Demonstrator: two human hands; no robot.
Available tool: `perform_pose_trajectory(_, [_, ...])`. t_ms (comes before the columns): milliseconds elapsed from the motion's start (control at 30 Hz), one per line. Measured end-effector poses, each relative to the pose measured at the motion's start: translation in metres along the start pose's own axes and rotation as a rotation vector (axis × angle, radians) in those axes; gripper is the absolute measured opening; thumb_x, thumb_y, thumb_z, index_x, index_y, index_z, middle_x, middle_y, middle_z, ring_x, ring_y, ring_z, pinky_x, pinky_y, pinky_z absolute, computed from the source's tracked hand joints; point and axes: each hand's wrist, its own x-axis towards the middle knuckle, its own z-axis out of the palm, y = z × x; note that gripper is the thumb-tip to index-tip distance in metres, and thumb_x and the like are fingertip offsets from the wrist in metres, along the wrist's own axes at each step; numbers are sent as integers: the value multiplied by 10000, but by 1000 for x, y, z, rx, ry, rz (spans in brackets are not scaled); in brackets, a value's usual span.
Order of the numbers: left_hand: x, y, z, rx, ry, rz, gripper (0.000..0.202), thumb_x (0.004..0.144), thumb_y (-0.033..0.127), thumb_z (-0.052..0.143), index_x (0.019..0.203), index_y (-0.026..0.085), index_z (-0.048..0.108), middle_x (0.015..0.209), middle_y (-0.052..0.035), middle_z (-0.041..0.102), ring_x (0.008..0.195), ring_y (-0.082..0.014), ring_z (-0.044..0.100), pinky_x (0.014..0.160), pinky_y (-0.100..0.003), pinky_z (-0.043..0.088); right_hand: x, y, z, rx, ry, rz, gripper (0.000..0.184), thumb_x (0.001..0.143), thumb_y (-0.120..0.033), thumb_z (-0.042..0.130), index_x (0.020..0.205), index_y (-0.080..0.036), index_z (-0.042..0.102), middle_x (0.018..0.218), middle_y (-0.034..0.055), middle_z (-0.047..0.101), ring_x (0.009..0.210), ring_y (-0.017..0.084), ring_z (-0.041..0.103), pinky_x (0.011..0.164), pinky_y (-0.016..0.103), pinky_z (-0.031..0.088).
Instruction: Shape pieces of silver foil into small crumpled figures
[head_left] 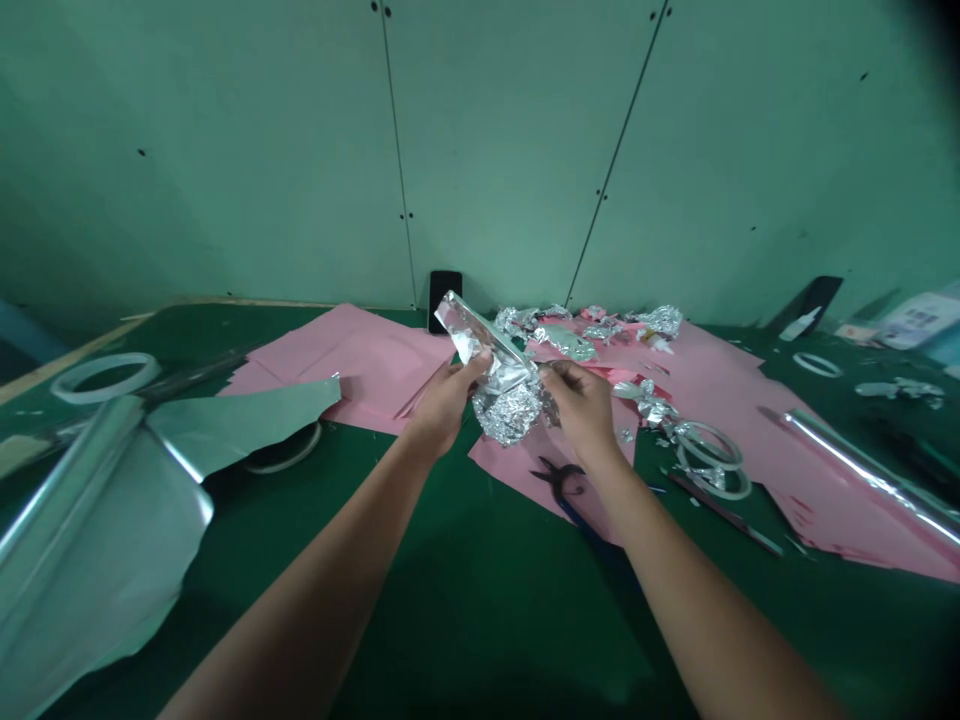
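Both hands hold one crumpled piece of silver foil above the green table. My left hand grips its left side, fingers closed round the foil where a flat strip sticks up and to the left. My right hand pinches the right side of the crumpled lump. Below the hands lie pink paper sheets and a pair of dark-handled scissors.
A foil roll with a loose sheet lies at the left. Another foil roll lies at the right. Tape rings sit right of my hands, one more tape ring at far left. Foil scraps and a black phone stand by the wall.
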Motion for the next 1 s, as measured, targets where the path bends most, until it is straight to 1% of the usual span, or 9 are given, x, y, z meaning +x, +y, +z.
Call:
perform_pose_trajectory(67, [-4, 3, 1, 64, -32, 6, 417, 807, 482, 599, 1061, 153, 639, 1051, -151, 681, 1058, -288, 605, 889, -415, 476, -2, 0, 2, -1, 8, -10, 224, 765, -398, 629, 671, -195, 612, 589, -24, 546, 560, 126, 465, 538, 255, 375])
perform_pose_trajectory(200, [-13, 12, 9, 188, -130, 97, 402, 728, 345, 706, 1088, 184, 625, 1098, -113, 665, 1074, -287, 598, 905, -414, 472, -4, 2, 4, -28, 1, 25, 240, 786, -425, 615, 714, -197, 627, 564, -19, 551, 513, 129, 473, 494, 257, 376])
perform_pose_trajectory(300, [-16, 16, 14, 240, -96, 168, 365, 713, 280, 702, 1058, 179, 637, 1020, -96, 681, 1019, -286, 609, 881, -417, 475, -5, 6, 6, -50, 43, -13, 230, 795, -422, 607, 755, -197, 634, 620, 0, 597, 536, 139, 510, 507, 264, 400])
perform_pose_trajectory(400, [-14, 16, 14, 276, -109, 205, 302, 710, 246, 662, 1000, 167, 655, 940, -86, 685, 961, -278, 613, 839, -405, 476, -5, 9, 7, -66, 88, -55, 235, 799, -427, 605, 758, -197, 630, 690, 22, 635, 586, 154, 550, 541, 276, 430])
perform_pose_trajectory(567, [-9, 14, 7, 290, -272, 174, 126, 699, 222, 553, 719, 155, 657, 684, -46, 629, 734, -222, 597, 705, -361, 466, -5, 7, 6, -69, 119, -60, 234, 813, -423, 587, 739, -203, 621, 694, 30, 642, 614, 173, 574, 564, 295, 445])
perform_pose_trajectory(667, [-7, 11, 7, 347, -199, 194, 122, 719, 240, 555, 698, 164, 648, 660, -37, 623, 741, -221, 599, 725, -367, 466, -5, 5, 5, -85, 104, -64, 222, 812, -406, 591, 731, -203, 625, 703, 34, 649, 628, 175, 580, 581, 301, 449])
perform_pose_trajectory(733, [-6, 10, 9, 392, -104, 263, 126, 711, 245, 607, 797, 171, 662, 759, -51, 663, 849, -248, 616, 791, -383, 466, -6, 3, 5, -95, 83, -71, 199, 808, -386, 595, 738, -204, 634, 713, 31, 656, 633, 171, 582, 590, 301, 453])
perform_pose_trajectory(833, [-5, 10, 10, 458, 4, 364, 260, 671, 243, 697, 918, 180, 646, 900, -79, 687, 1012, -286, 597, 881, -398, 446, -6, 1, 6, -117, 46, -103, 172, 800, -366, 605, 745, -208, 648, 722, 24, 662, 629, 164, 579, 598, 300, 460])
perform_pose_trajectory(1000, [-8, 11, 9, 484, 10, 345, 339, 673, 292, 730, 974, 182, 618, 994, -106, 680, 1055, -303, 580, 881, -407, 450, -7, -2, 7, -116, -24, -150, 164, 814, -330, 592, 736, -210, 673, 774, 29, 673, 697, 166, 602, 651, 303, 473])
